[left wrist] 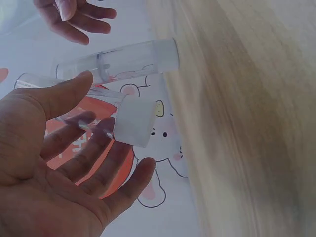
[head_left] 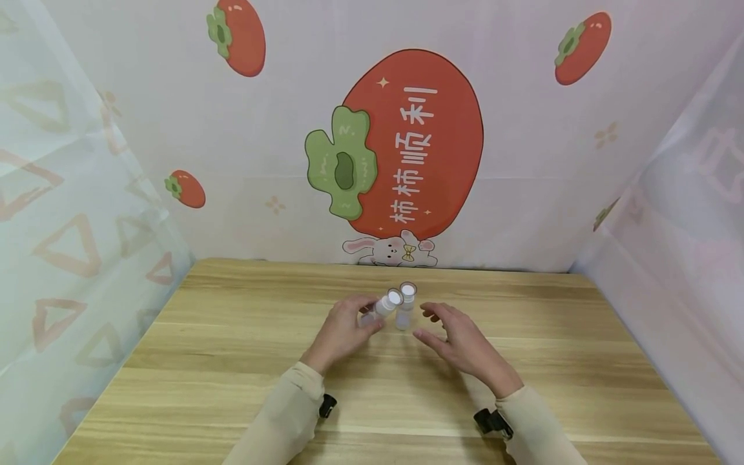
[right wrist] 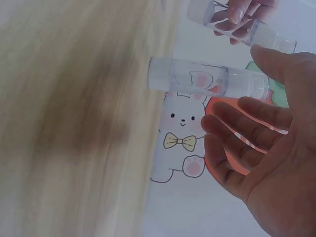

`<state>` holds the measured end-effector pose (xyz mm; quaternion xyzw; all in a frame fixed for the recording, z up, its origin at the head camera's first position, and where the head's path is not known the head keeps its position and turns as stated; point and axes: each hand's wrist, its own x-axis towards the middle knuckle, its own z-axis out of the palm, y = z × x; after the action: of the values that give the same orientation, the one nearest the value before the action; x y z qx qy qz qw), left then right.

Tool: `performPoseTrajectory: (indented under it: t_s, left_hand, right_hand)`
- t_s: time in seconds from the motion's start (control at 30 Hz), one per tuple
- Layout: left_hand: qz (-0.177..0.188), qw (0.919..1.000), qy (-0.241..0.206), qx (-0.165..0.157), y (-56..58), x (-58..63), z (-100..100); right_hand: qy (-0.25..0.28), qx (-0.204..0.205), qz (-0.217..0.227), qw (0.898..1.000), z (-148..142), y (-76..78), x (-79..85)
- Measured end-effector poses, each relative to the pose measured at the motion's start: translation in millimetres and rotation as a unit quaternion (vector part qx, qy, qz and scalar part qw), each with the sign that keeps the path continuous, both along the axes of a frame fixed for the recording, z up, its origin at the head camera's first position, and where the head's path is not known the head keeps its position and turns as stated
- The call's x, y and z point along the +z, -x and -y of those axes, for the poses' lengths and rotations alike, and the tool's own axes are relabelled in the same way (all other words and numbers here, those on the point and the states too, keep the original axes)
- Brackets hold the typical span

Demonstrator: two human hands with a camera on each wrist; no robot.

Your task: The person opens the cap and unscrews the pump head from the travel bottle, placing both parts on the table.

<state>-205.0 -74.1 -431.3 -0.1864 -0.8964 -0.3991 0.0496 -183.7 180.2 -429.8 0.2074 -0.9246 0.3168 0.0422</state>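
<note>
My left hand (head_left: pixel 339 330) holds a small clear bottle (head_left: pixel 386 304) between thumb and fingers, tilted with its top leaning right. In the left wrist view this bottle's white base (left wrist: pixel 134 121) sticks out past the fingers. A second, similar clear bottle (head_left: pixel 405 309) stands upright on the wooden table just right of it, and their tops lie close together in the head view. To the right of the standing bottle, my right hand (head_left: pixel 465 345) is held with fingers spread and loosely bent, nothing in it. The right wrist view shows the standing bottle (right wrist: pixel 197 79) in front of those fingers.
The wooden table (head_left: pixel 232 381) ends at a back wall of printed cloth (head_left: pixel 511 213) with persimmons and a rabbit. Cloth sides rise at left and right. A small black device (head_left: pixel 493 422) sits at the right wrist and another (head_left: pixel 328 405) at the left.
</note>
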Motion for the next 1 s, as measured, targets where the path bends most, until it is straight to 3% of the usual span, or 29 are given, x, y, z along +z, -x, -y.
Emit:
performPoseTrajectory:
  t_s: [0.27,0.57,1.0]
  left_hand:
    - [-0.042,0.9974,0.059,-0.002,-9.2,8.9,0.1]
    - [-0.107,0.9875,0.115,-0.014,-15.5,11.3,-2.0]
    - [-0.144,0.9743,0.171,-0.026,-21.2,13.8,-8.0]
  right_hand:
    - [0.043,0.029,-0.009,0.999,2.4,1.2,6.4]
    - [0.057,0.043,-0.011,0.997,6.2,1.1,11.1]
    - [0.057,0.061,-0.022,0.996,8.0,-1.1,13.6]
